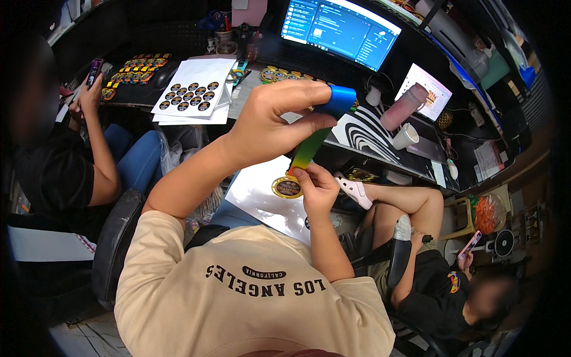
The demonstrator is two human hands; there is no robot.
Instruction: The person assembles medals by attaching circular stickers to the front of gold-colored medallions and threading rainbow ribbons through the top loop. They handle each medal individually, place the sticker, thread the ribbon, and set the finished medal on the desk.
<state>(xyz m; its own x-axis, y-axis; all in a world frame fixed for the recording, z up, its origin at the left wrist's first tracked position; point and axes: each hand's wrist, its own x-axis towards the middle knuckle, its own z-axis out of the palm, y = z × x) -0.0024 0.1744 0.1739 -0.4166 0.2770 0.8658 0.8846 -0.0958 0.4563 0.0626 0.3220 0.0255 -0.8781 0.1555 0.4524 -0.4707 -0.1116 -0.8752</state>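
Note:
A round gold-rimmed medal (286,188) with a dark printed face hangs on a wide ribbon (309,147) coloured blue, green, yellow and red-orange. My left hand (276,116) is raised and closed around the ribbon's folded blue upper end, thumb and fingers pinching it. Lower down, my right hand (320,189) pinches the ribbon's bottom end, right beside the medal's rim. Below the medal, a white sheet (247,193) lies across my lap. A round dark sticker on it shows partly behind my right hand.
On the desk lie white sheets (205,66) with round dark stickers, and several medals (279,74) below a monitor (339,33). A pink tumbler (404,107), white cup (405,137) and laptop (419,146) stand right. Seated people with phones (94,72) flank me.

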